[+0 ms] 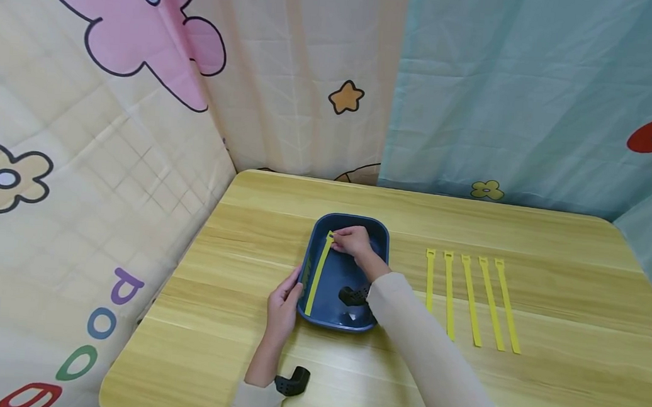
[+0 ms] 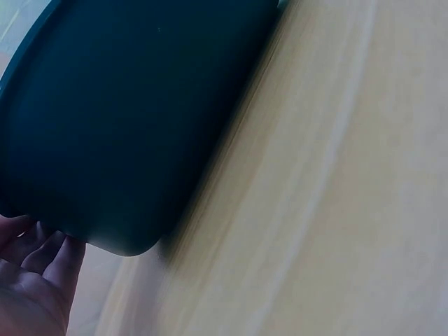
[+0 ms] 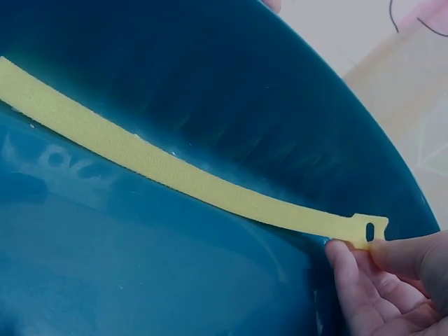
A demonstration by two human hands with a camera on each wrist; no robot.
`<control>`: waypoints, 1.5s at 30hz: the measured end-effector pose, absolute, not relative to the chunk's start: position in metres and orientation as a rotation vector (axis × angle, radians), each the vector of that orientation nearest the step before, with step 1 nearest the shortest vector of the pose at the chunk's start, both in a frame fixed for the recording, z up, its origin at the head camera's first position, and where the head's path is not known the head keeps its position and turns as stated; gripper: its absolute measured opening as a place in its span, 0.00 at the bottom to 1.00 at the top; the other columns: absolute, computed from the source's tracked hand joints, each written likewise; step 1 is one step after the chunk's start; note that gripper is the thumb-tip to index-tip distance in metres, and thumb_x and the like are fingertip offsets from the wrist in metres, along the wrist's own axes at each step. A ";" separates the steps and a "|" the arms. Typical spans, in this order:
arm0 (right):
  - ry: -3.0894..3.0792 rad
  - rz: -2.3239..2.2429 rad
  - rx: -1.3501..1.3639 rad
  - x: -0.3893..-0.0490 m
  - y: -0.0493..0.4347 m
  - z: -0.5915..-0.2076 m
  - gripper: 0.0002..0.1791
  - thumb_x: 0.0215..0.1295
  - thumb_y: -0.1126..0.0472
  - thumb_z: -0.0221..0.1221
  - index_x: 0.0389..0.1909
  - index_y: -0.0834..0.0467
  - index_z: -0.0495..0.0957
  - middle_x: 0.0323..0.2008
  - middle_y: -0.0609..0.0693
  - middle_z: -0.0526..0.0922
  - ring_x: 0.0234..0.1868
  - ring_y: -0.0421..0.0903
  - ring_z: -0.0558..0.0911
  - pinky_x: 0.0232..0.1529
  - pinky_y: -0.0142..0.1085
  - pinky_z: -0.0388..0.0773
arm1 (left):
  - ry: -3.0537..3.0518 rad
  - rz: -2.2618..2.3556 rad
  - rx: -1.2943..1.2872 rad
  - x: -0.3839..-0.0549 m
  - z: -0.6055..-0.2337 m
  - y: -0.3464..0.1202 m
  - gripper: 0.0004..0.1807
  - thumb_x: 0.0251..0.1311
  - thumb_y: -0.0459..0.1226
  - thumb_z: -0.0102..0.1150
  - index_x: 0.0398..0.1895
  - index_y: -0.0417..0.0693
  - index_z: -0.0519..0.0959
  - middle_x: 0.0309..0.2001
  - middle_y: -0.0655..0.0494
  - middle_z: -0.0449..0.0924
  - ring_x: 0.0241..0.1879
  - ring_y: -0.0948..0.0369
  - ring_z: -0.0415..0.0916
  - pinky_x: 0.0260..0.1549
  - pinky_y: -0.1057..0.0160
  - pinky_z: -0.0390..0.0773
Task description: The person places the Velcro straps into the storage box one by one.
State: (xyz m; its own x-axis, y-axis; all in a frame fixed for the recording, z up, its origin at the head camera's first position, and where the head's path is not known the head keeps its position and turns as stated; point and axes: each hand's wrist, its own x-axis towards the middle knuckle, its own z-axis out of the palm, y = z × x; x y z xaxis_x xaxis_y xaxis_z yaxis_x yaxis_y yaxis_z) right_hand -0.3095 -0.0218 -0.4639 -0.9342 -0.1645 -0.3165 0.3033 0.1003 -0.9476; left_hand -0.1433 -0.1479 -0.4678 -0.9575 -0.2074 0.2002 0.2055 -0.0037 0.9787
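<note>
A dark blue plastic tub [image 1: 336,283] stands on the table. My left hand [image 1: 282,304] grips its left wall, the thumb near the rim and the fingers against the outside; the left wrist view shows these fingers [image 2: 63,269] at the tub's edge. Inside the tub, my right hand [image 1: 354,240] pinches the slotted head of a yellow hook-and-loop cable tie [image 1: 318,275] between thumb and fingers. That tie runs lengthwise along the tub's left side, bending slightly up toward the pinched end in the right wrist view. Its slot [image 3: 370,232] shows just beside the thumb.
Several more yellow cable ties [image 1: 471,299] lie in a row on the wooden table [image 1: 569,296], right of the tub. The right forearm [image 1: 426,355] covers the lower end of the nearest ones. Printed curtains [image 1: 314,51] hang behind and beside the table.
</note>
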 end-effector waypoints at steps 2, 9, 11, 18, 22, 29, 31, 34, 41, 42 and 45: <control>2.051 -1.893 0.153 -0.310 -0.021 -0.464 0.10 0.53 0.70 0.54 0.36 0.71 0.75 0.31 0.62 0.78 0.24 0.46 0.79 0.28 0.32 0.76 | -1.991 -2.041 -0.003 -0.143 -0.466 -0.147 0.19 0.59 0.27 0.40 0.54 0.29 0.61 0.55 0.38 0.60 0.56 0.56 0.56 0.49 0.72 0.61; 2.062 -1.870 0.186 -0.311 -0.017 -0.463 0.11 0.53 0.69 0.54 0.37 0.71 0.75 0.32 0.62 0.77 0.26 0.47 0.79 0.29 0.33 0.76 | -1.986 -2.046 -0.005 -0.144 -0.466 -0.145 0.19 0.58 0.26 0.40 0.54 0.29 0.61 0.55 0.40 0.61 0.56 0.57 0.56 0.48 0.73 0.61; 2.068 -1.863 0.195 -0.311 -0.016 -0.463 0.11 0.53 0.70 0.54 0.38 0.71 0.74 0.32 0.62 0.77 0.27 0.48 0.80 0.30 0.34 0.76 | -1.983 -2.044 -0.007 -0.143 -0.465 -0.144 0.19 0.58 0.26 0.40 0.54 0.29 0.62 0.54 0.41 0.62 0.55 0.57 0.57 0.48 0.73 0.62; 2.037 -1.872 0.219 -0.310 -0.013 -0.461 0.11 0.54 0.72 0.52 0.39 0.72 0.73 0.33 0.64 0.77 0.31 0.51 0.79 0.32 0.36 0.75 | -1.979 -2.052 -0.022 -0.144 -0.464 -0.141 0.19 0.58 0.27 0.40 0.53 0.28 0.61 0.54 0.40 0.61 0.55 0.56 0.57 0.49 0.71 0.61; 2.043 -1.865 0.218 -0.311 -0.011 -0.460 0.11 0.54 0.72 0.52 0.39 0.72 0.73 0.33 0.63 0.78 0.32 0.52 0.79 0.33 0.36 0.75 | -1.983 -2.054 -0.011 -0.145 -0.464 -0.140 0.19 0.58 0.25 0.40 0.53 0.28 0.61 0.54 0.41 0.62 0.55 0.57 0.57 0.49 0.71 0.61; 2.056 -1.876 0.089 -0.313 -0.010 -0.456 0.11 0.52 0.72 0.53 0.38 0.72 0.74 0.33 0.63 0.78 0.33 0.51 0.79 0.33 0.35 0.75 | -1.978 -2.046 -0.036 -0.147 -0.462 -0.139 0.19 0.58 0.26 0.40 0.53 0.28 0.61 0.54 0.40 0.61 0.55 0.55 0.57 0.49 0.71 0.61; 2.053 -1.904 0.026 -0.313 -0.011 -0.454 0.12 0.52 0.72 0.54 0.38 0.72 0.74 0.33 0.63 0.78 0.34 0.51 0.78 0.34 0.35 0.75 | -1.980 -2.040 -0.046 -0.147 -0.461 -0.139 0.19 0.58 0.26 0.40 0.53 0.28 0.61 0.55 0.40 0.61 0.56 0.54 0.57 0.50 0.70 0.60; 2.038 -1.937 -0.062 -0.312 -0.013 -0.450 0.12 0.52 0.70 0.55 0.39 0.70 0.74 0.34 0.62 0.78 0.35 0.51 0.78 0.36 0.36 0.75 | -1.982 -2.034 -0.042 -0.147 -0.462 -0.140 0.19 0.58 0.25 0.39 0.53 0.29 0.62 0.55 0.40 0.61 0.56 0.54 0.56 0.50 0.69 0.60; 2.034 -1.967 -0.196 -0.305 -0.008 -0.444 0.13 0.52 0.69 0.55 0.40 0.69 0.74 0.34 0.61 0.78 0.37 0.53 0.77 0.39 0.40 0.73 | -2.013 -2.023 0.037 -0.144 -0.466 -0.144 0.19 0.58 0.26 0.40 0.54 0.32 0.63 0.55 0.42 0.62 0.55 0.57 0.58 0.47 0.73 0.63; 2.044 -1.962 -0.205 -0.304 -0.006 -0.443 0.14 0.52 0.69 0.56 0.40 0.69 0.74 0.34 0.60 0.78 0.37 0.53 0.77 0.40 0.40 0.73 | -2.017 -2.019 0.047 -0.143 -0.466 -0.144 0.19 0.58 0.26 0.41 0.54 0.32 0.63 0.55 0.42 0.62 0.55 0.57 0.58 0.46 0.73 0.63; 2.086 -1.924 -0.225 -0.304 0.000 -0.443 0.14 0.51 0.67 0.56 0.41 0.68 0.74 0.34 0.58 0.78 0.37 0.53 0.77 0.40 0.40 0.73 | -2.019 -2.011 0.068 -0.141 -0.467 -0.147 0.19 0.58 0.26 0.41 0.54 0.32 0.64 0.55 0.42 0.62 0.55 0.57 0.58 0.46 0.75 0.63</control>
